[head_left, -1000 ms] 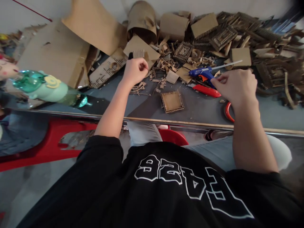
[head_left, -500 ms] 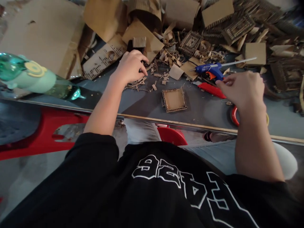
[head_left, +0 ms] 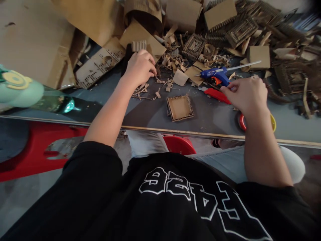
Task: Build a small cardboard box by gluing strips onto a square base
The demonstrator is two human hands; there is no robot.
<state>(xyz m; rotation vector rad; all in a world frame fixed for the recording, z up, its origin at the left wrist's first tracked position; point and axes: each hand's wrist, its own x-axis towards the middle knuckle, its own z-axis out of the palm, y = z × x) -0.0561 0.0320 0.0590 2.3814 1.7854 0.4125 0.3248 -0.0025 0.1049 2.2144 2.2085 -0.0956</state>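
- Grey tabletop [head_left: 210, 122] carries everything here, with the small cardboard tray [head_left: 180, 107] near its front edge, between the two hands. It's square and open on top, with its flat inner bottom showing.
- Green bottle [head_left: 21, 92] with a yellow spiral on it, cut off by the left edge; can't tell what's inside. A second ago way more of it was in view.
- Curved cardboard tube [head_left: 142, 6] at the back, dark inside.
- Right hand [head_left: 250, 95] is bent beside the blue glue gun [head_left: 215, 73], thumb and forefinger close; can't tell if anything's between them. Pretty much the same pose as earlier.
- Left hand [head_left: 142, 68] hangs over the cardboard scraps [head_left: 143, 89]. Its fingers were curled into a tight pinch a second ago, now they're stretched out more. Can't tell if they're on a scrap.
- Red knife [head_left: 217, 95] lies just below the gun, same as before.
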